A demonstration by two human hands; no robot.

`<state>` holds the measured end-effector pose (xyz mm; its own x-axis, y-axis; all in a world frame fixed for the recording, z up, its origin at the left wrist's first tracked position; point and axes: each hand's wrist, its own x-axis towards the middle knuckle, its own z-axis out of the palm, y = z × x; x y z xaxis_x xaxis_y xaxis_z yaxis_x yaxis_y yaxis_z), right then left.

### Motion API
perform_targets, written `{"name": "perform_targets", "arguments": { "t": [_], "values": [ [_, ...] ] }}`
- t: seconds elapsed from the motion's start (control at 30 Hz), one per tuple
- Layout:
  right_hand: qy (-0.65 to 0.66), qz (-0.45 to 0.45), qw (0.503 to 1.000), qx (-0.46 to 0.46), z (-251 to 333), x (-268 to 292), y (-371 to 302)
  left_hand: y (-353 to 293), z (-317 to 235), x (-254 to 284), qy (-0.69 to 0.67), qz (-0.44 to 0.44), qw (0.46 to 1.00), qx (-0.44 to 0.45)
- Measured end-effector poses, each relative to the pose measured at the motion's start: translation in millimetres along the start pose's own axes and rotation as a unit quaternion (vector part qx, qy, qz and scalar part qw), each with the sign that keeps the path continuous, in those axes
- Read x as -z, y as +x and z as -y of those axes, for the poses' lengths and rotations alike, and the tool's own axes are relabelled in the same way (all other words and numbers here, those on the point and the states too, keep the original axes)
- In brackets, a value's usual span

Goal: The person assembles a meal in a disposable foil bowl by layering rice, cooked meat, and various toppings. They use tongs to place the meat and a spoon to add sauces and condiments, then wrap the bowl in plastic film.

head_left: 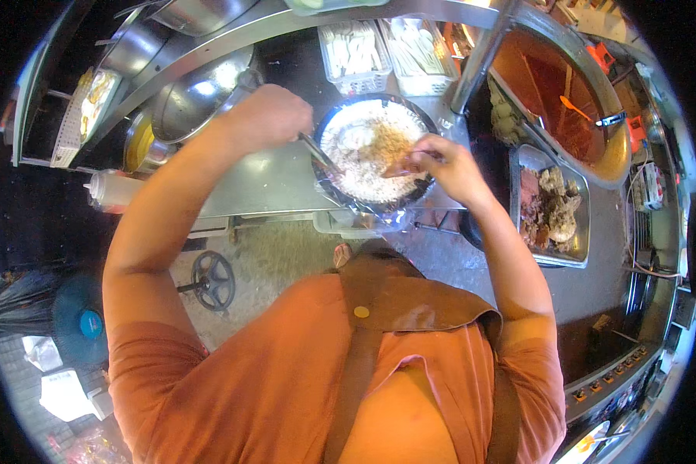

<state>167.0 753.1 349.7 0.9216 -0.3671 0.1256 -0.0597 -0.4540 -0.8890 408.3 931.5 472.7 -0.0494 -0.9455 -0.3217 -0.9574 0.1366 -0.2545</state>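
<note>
A black-rimmed round bowl (357, 203) on the metal counter holds a white, grainy food (350, 139) with a patch of light brown, crumbly stuff (392, 145) on it. My left hand (274, 116) is closed round the handle of a metal utensil (317, 151), whose lower end reaches into the white food at the bowl's left; its head is hidden. Over the bowl's right side, my right hand (446, 164) pinches a small reddish-brown, pointed thing (402, 165), too blurred to name. Its tip hangs close above the food.
Behind the bowl stand two white baskets (356, 83) of pale utensils. A large pot of reddish-brown liquid (545, 93) is at the far right, with a metal tray of meat (549, 205) nearer. To the left are a metal wok (189, 108) and a white squeeze bottle (114, 191).
</note>
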Motion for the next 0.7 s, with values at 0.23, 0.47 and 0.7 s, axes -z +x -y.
{"name": "perform_targets", "arguments": {
  "t": [0.23, 0.47, 0.7],
  "values": [
    [-0.229, 0.112, 0.956, 0.146, -11, -65, 97, -3, 13, -39, 0.064, -0.136, 0.985, -0.082],
    [-0.212, 0.058, 0.968, 0.124, -10, -57, 101, -65, 33, -59, -0.067, -0.162, 0.982, 0.067],
    [-0.283, -0.024, 0.942, 0.180, -33, -76, 68, -59, 7, -92, -0.145, -0.201, 0.965, 0.082]
  ]
}}
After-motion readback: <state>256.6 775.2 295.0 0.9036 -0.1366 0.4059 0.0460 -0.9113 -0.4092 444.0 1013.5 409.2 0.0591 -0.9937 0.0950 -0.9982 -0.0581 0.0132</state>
